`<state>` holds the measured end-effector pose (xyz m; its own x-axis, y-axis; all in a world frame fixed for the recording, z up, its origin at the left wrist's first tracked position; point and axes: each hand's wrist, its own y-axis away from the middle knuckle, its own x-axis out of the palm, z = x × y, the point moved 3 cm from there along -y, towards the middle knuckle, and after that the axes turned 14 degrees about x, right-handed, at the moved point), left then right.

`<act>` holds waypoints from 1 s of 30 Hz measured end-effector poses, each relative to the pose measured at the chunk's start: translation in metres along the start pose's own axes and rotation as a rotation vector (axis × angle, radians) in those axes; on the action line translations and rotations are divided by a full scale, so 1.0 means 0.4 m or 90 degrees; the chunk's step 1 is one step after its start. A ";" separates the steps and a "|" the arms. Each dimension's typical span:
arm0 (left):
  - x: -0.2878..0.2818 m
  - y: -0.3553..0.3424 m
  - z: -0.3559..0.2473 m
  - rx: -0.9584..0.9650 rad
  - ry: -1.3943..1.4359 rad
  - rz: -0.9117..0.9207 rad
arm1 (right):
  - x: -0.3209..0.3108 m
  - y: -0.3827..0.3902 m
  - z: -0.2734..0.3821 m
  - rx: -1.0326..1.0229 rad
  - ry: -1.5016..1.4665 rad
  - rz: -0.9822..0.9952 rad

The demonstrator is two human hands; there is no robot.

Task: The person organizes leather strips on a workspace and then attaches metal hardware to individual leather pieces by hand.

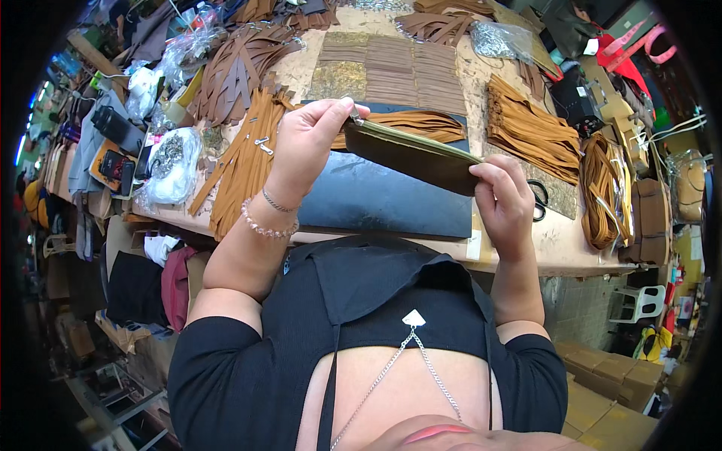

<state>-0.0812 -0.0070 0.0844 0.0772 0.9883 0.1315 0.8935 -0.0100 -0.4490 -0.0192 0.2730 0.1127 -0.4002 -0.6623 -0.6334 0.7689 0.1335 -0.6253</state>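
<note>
Between my two hands hangs a flat dark brown pouch [414, 159] with an olive-green upper edge, tilted down toward the right. My left hand [307, 143] pinches its upper left corner, where a small metal piece, seemingly a zip pull, shows at the fingertips. At the other end, my right hand [505, 199] grips the right corner between thumb and fingers. Below the pouch lies a dark board [376, 199] on the table. A bundle of tan straps [429, 124] rests across its far part, partly hidden by the pouch. Black-handled scissors [538, 200] lie just right of my right hand.
Tan straps with metal clasps [248, 154] spread at the left, near a clear plastic bag [171, 169]. More tan strap bundles [530, 128] lie at the right. Stacked brown strips [414, 68] and dark brown straps [244, 68] are farther back. The table's near edge [556, 268] runs before me.
</note>
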 end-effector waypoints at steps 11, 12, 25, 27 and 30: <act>-0.071 0.027 0.035 -0.109 -0.004 0.202 | 0.063 0.051 -0.038 0.119 -0.191 0.066; -0.091 0.028 0.034 -0.060 0.014 0.177 | 0.094 0.068 -0.059 0.188 -0.308 0.087; -0.915 0.121 -0.249 0.409 -0.581 -0.632 | 0.320 0.212 -0.157 0.134 0.041 0.242; -0.983 0.126 -0.219 0.385 -0.543 -0.659 | 0.318 0.211 -0.159 0.141 0.047 0.244; -1.150 0.140 -0.108 0.351 -0.432 -0.701 | 0.317 0.221 -0.148 0.149 0.056 0.242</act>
<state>-0.0473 -0.4686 0.0370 -0.9060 0.3320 0.2626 0.0573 0.7109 -0.7009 -0.0316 0.2443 -0.0499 -0.1007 -0.5324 -0.8405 0.9574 0.1780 -0.2275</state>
